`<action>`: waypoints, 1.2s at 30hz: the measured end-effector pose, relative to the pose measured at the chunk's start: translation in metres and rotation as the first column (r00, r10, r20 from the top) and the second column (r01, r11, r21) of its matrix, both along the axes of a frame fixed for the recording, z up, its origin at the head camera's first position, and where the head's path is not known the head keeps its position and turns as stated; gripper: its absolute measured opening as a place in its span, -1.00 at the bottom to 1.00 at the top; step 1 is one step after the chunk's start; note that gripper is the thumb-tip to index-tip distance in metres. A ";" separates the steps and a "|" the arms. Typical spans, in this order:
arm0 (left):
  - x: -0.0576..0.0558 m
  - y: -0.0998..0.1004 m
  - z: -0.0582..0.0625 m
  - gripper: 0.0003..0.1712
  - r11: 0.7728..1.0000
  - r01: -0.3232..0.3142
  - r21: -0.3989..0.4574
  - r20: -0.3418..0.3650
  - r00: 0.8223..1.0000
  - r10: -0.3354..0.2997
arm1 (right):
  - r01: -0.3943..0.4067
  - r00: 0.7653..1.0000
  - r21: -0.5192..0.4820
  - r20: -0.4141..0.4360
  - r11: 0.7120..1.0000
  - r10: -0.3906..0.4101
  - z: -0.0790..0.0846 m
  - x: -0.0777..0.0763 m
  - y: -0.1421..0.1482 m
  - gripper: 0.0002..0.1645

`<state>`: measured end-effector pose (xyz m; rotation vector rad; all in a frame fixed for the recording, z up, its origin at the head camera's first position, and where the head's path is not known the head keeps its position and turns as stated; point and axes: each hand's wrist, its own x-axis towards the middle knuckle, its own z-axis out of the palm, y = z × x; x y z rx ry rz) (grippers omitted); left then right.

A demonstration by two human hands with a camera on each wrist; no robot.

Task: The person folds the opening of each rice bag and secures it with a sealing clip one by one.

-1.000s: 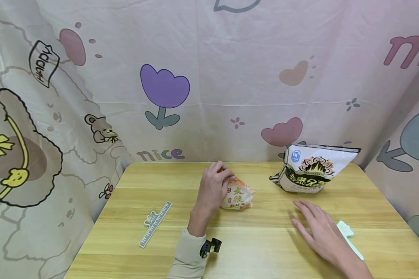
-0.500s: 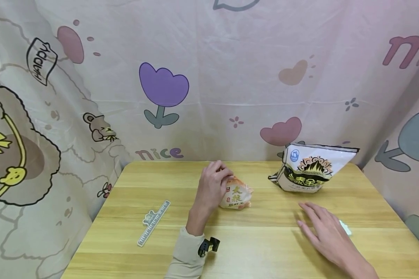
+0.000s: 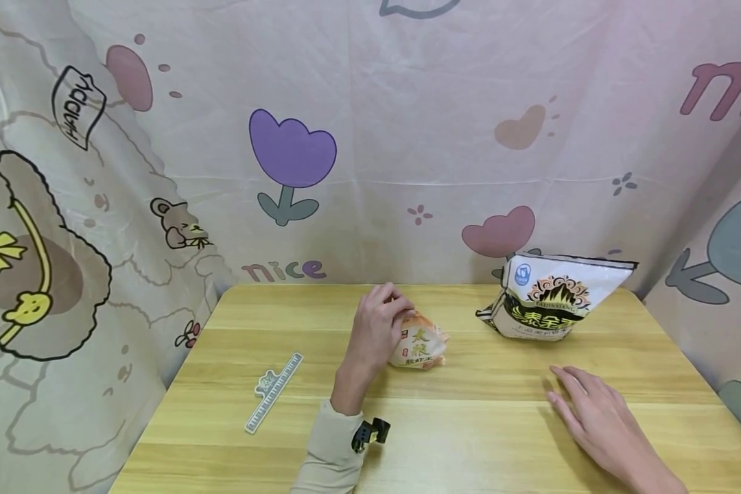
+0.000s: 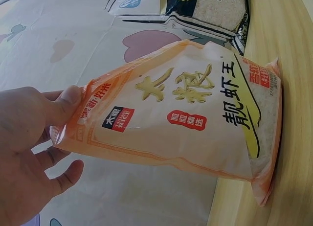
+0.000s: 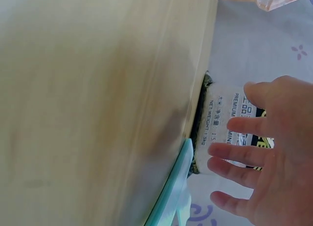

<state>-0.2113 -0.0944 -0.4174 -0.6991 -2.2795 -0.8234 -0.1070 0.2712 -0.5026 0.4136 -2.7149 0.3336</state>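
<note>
A person's left hand (image 3: pixel 377 326) pinches the top corner of an orange-and-white bag (image 4: pixel 161 133), fingers clamped on the wrap. The bag stands on the wooden surface (image 3: pixel 457 439), its long axis running from those fingers down to its base. The right hand (image 3: pixel 605 418) is well apart, over the surface to the right, fingers spread and holding nothing. A mint-green clip (image 5: pixel 172 187) is the nearest thing to it; the overhead view hides the clip, but the right wrist view shows it low and to the outer side of those fingers, long axis slanting. Whether they touch it, I cannot tell.

On the bag, large gold characters read 太粮, black ones 靓虾王, and a small red label 粒粒精选. A white bag (image 3: pixel 549 302) stands beyond the right hand, close to the fabric backdrop (image 3: pixel 395 123); its black band carries 泰金香 in yellow, TAIJINXIANG above, with PREMIUM and NET WEIGHT lower down. The backdrop says "nice" and "HAPPY". Left of the left hand lies a grey piano-key bar (image 3: pixel 274 393), its lettering too small to read.
</note>
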 end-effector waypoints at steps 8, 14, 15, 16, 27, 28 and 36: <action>-0.001 0.000 -0.001 -0.94 1.000 0.008 0.009 0.012 1.000 -0.008 | -0.003 1.000 0.023 -0.016 1.000 0.003 0.001 0.003 0.014 -0.48; -0.001 0.001 -0.002 -0.94 1.000 0.016 0.012 0.015 1.000 -0.016 | 0.004 1.000 0.039 -0.023 0.999 -0.003 0.000 0.005 0.022 -0.49; -0.001 0.001 -0.001 -0.94 1.000 0.014 0.013 0.012 1.000 -0.015 | 0.006 1.000 0.047 -0.022 0.999 -0.005 -0.001 0.004 0.023 -0.48; -0.001 0.001 -0.001 -0.94 1.000 0.013 0.014 0.007 1.000 -0.013 | 0.008 1.000 0.053 -0.018 0.999 -0.007 -0.001 0.004 0.024 -0.48; 0.000 0.000 0.000 -0.94 1.000 0.008 0.015 0.011 1.000 -0.008 | 0.031 0.999 0.078 0.004 0.996 -0.031 -0.004 0.002 0.037 -0.49; 0.000 0.000 0.000 -0.94 1.000 0.007 0.015 0.012 1.000 -0.007 | 0.034 0.999 0.078 0.008 0.996 -0.035 -0.004 0.002 0.039 -0.49; 0.000 0.000 0.000 -0.94 1.000 0.001 0.009 0.012 1.000 -0.001 | 0.076 0.990 0.082 0.114 0.994 -0.085 -0.005 0.002 0.046 -0.49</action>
